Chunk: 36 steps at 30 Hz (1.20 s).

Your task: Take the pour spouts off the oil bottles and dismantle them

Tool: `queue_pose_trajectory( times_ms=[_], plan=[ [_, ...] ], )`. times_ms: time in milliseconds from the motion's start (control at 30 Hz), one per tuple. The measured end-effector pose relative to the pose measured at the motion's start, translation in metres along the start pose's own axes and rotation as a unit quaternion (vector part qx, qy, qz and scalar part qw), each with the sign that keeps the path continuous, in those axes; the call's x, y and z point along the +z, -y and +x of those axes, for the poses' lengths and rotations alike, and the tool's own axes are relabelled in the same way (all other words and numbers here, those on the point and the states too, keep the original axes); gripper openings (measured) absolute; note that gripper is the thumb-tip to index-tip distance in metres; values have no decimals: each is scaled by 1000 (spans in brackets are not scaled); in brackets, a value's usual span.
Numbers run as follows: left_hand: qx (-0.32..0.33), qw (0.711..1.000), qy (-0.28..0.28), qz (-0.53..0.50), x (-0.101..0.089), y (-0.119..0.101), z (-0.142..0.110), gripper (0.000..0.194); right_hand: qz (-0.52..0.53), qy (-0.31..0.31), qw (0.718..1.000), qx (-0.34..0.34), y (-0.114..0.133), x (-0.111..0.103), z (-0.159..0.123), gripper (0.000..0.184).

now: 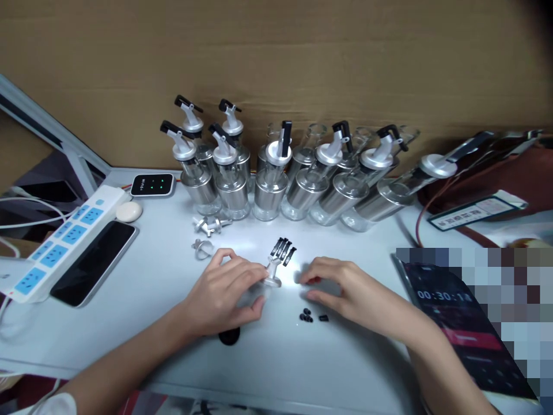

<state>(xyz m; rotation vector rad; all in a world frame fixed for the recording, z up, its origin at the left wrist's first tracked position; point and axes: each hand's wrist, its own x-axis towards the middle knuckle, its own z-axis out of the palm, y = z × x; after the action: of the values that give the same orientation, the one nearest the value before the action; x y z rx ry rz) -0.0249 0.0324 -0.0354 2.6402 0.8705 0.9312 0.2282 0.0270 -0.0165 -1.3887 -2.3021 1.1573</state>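
Note:
On the white table, a silver pourer spout (272, 273) stands upright on its flange. My left hand (228, 291) is beside it, fingertips at its left side and thumb well apart from the fingers. To the right, my right hand (334, 282) hovers low with curved fingers and a gap before the thumb; I see nothing in it. Several black levers (284, 251) lie just behind the spout. Small black caps (306, 316) rest below my right hand. A black round piece (229, 335) is partly covered by my left hand. More silver spout parts (209, 226) lie farther back.
Glass bottles with steel sleeves (271, 196), many topped with pourers, line the cardboard wall (276, 63). At left are a power strip (69, 242), a phone (95, 262) and a small Wi-Fi device (152, 185). A tablet with a running timer (458, 323) lies right, near a brown bag (510, 178).

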Motion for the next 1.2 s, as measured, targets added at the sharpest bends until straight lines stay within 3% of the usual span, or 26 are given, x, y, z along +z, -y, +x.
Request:
queue_pose_trajectory(
  times_ms=[133,267,567,700,867,1067,1200],
  plan=[
    [1,1000,8,-7,-1,1,-1,24,-6,59,998,31,-6,-6,-11,20],
    [-3,1000,14,-9,-2,1,-1,23,-56,67,994,68,-6,3,-16,35],
    [-7,1000,28,9,-4,3,0,19,-58,79,992,81,-18,9,-14,17],
    [-6,999,42,14,-3,4,-1,20,-68,-17,997,41,-25,10,-12,15],
    [6,999,48,24,-3,4,-1,21,-128,-137,981,50,-11,17,-2,19],
    [27,999,36,31,-5,-2,2,21,46,-286,957,-7,11,27,9,8],
    [43,998,23,45,-5,-5,1,24,165,-312,936,-14,21,30,19,6]
  ],
)
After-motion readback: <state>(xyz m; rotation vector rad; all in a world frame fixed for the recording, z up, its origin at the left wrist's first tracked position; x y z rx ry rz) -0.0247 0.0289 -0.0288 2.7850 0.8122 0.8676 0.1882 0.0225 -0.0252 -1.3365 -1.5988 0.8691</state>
